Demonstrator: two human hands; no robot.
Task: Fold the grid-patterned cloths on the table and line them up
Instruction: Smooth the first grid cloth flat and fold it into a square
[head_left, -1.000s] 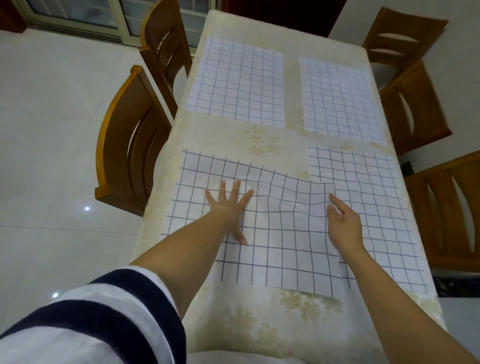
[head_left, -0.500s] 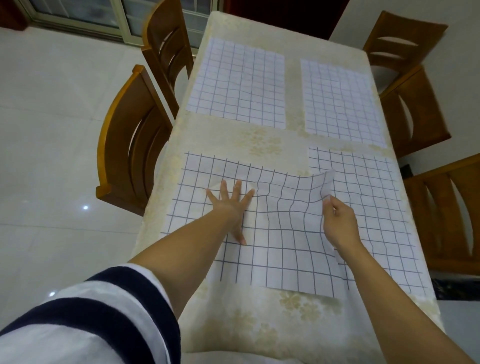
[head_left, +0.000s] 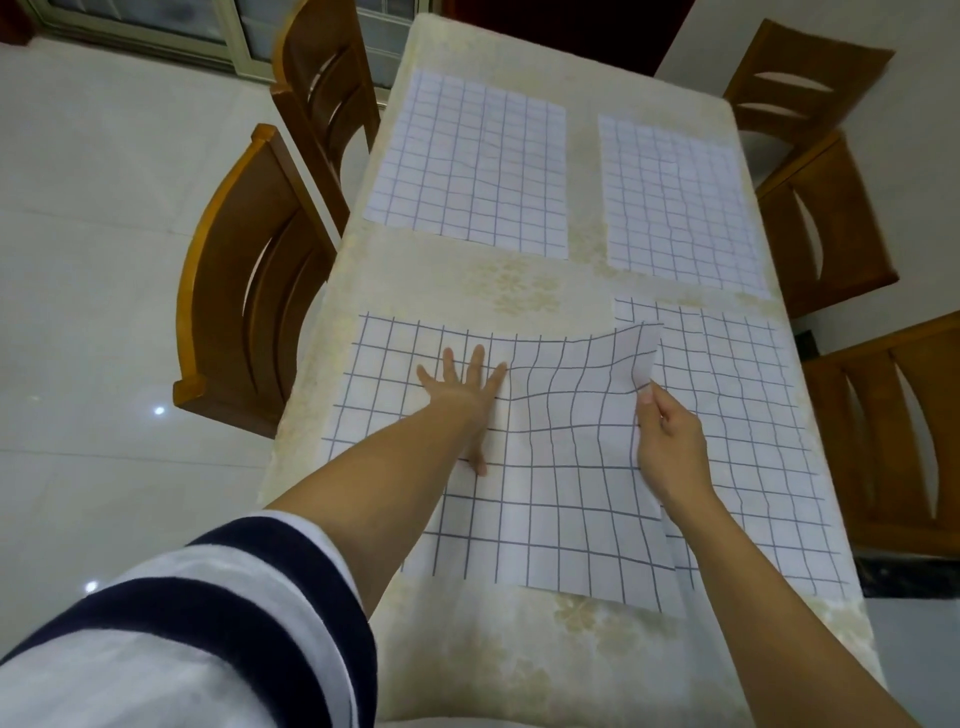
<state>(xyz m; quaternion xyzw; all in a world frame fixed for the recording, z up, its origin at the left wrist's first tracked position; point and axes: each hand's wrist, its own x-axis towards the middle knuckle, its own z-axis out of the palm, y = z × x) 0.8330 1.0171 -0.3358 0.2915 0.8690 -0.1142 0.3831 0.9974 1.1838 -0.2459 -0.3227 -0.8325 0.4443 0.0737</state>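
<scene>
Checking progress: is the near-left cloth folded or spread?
Spread: the near-left cloth lies open under the flat left hand; the right hand pinches its raised right edge.

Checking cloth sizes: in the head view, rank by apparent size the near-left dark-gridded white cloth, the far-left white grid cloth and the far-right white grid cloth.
1. Near-left dark-gridded white cloth: largest, though nearest the camera.
2. Far-left white grid cloth and far-right white grid cloth look alike; unranked.
</scene>
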